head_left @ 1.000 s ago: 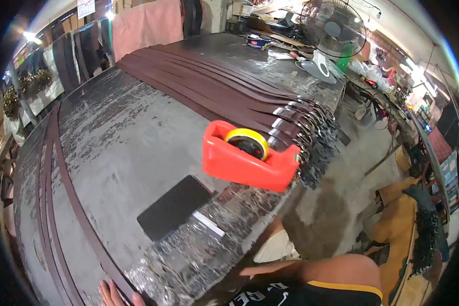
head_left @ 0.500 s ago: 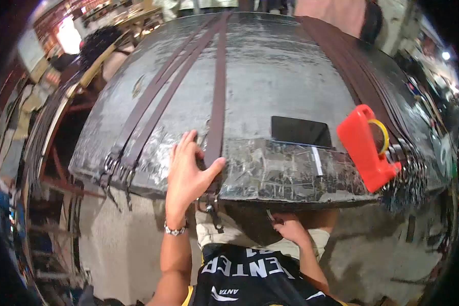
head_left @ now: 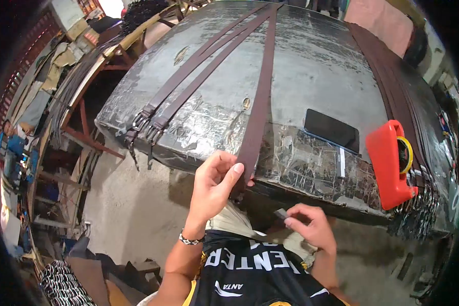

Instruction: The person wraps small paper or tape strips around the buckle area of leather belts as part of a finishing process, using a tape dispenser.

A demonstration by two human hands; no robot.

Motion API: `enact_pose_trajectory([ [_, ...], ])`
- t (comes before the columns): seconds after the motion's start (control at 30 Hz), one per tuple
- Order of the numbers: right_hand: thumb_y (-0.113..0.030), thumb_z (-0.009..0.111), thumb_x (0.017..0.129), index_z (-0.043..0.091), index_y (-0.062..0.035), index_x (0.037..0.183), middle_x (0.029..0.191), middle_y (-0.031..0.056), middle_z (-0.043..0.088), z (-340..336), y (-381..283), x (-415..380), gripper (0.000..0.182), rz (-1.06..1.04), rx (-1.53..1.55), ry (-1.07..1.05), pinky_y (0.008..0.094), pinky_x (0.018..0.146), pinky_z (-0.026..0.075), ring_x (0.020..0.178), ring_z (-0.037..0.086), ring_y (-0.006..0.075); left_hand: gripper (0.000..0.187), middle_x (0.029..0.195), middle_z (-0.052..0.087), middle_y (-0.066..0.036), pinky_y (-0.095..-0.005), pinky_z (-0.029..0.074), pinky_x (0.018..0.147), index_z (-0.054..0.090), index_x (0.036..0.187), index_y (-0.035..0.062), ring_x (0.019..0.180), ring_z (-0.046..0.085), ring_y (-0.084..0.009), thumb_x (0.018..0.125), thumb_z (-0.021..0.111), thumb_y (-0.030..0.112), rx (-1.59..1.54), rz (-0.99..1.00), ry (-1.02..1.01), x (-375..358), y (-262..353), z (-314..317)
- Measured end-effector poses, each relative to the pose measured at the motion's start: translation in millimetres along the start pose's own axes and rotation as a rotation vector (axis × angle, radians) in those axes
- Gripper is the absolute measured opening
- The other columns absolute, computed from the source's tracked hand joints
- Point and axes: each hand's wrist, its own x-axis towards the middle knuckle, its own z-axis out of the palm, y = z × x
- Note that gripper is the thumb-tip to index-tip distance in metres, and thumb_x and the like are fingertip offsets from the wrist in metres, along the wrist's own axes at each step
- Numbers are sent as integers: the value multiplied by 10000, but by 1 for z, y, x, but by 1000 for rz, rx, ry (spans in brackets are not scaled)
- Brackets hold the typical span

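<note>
My left hand (head_left: pixel 213 186) is closed on a long brown belt (head_left: pixel 262 92), its thumb on top near the table's front edge. The belt's near end, below my fingers, is partly hidden. My right hand (head_left: pixel 313 224) is lower, in front of the edge, with thumb and fingers pinching a small dark flat piece (head_left: pixel 281 213). Two more brown belts (head_left: pixel 188 104) lie to the left, their metal buckles (head_left: pixel 142 121) at the table's edge. All rest on a big dark, worn table (head_left: pixel 321 76) with a tape-patched front.
A black phone (head_left: pixel 331 131), a small white strip (head_left: pixel 340 162) and a red tape dispenser (head_left: pixel 387 166) with a yellow ring lie on the right. Beyond is a bundle of brown belts (head_left: pixel 392 97) with buckles hanging. A rack (head_left: pixel 84 115) stands left; dark-and-white coiled material (head_left: pixel 66 285) sits lower left.
My left hand has gone from resting spread beside the belt to gripping it near its end. My right hand has come up from under the edge with the small piece. The view has shifted.
</note>
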Motion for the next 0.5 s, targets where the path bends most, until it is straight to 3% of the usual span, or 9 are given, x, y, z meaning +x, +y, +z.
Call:
enact_pose_trajectory([
  [0.07, -59, 689, 900, 668, 14, 979, 832, 40, 678, -1, -4, 8, 110, -236, 48, 42, 258, 680, 486, 746, 621, 97, 193, 1011, 703, -157, -326, 581, 762, 537, 1150, -1, 846, 702, -206, 1009, 594, 116, -137, -27, -16, -9, 0, -2],
  [0.13, -44, 650, 928, 642, 15, 990, 849, 37, 673, 2, -26, 6, 85, -97, 261, 68, 245, 678, 489, 746, 613, 83, 290, 1096, 692, -191, -353, 595, 780, 519, 1276, 4, 902, 714, -244, 1015, 577, 115, -286, -60, -56, -19, -2, 0],
  [0.17, -28, 612, 949, 620, 11, 995, 850, 50, 668, 5, -32, 11, 60, -154, 304, 75, 239, 673, 494, 746, 612, 84, 418, 1193, 659, -215, -391, 599, 823, 453, 1408, 35, 983, 710, -282, 1012, 569, 98, -321, -67, -117, -23, -8, -3],
  [0.2, -22, 590, 963, 626, 24, 1005, 854, 57, 667, 8, -39, 16, 71, -209, 340, 91, 227, 660, 482, 732, 601, 77, 437, 1230, 642, -220, -400, 595, 839, 443, 1423, 32, 1010, 704, -284, 1012, 573, 103, -298, -73, -170, -24, -7, -5],
  [0.37, -37, 614, 956, 650, 13, 1168, 839, 53, 641, 15, -59, 47, 221, -421, 110, 141, 217, 614, 457, 692, 582, 82, 387, 1154, 690, -183, -378, 584, 868, 480, 1393, 3, 993, 709, -254, 1022, 561, 76, -306, -109, -164, -20, -15, -5],
  [0.47, -43, 641, 947, 645, 5, 1203, 862, 39, 655, 33, -68, 55, 260, -332, 219, 212, 207, 633, 462, 731, 602, 75, 326, 1057, 719, -193, -367, 604, 814, 518, 1333, -17, 911, 730, -253, 1036, 550, 114, -313, -220, -95, -22, -15, -6],
  [0.5, -38, 628, 957, 634, 1, 1183, 856, 16, 669, 37, -72, 57, 229, -320, 237, 193, 210, 667, 462, 754, 591, 56, 239, 1018, 725, -197, -363, 617, 780, 566, 1212, -23, 868, 738, -250, 1047, 535, 147, -330, -226, -50, -24, -16, -3],
])
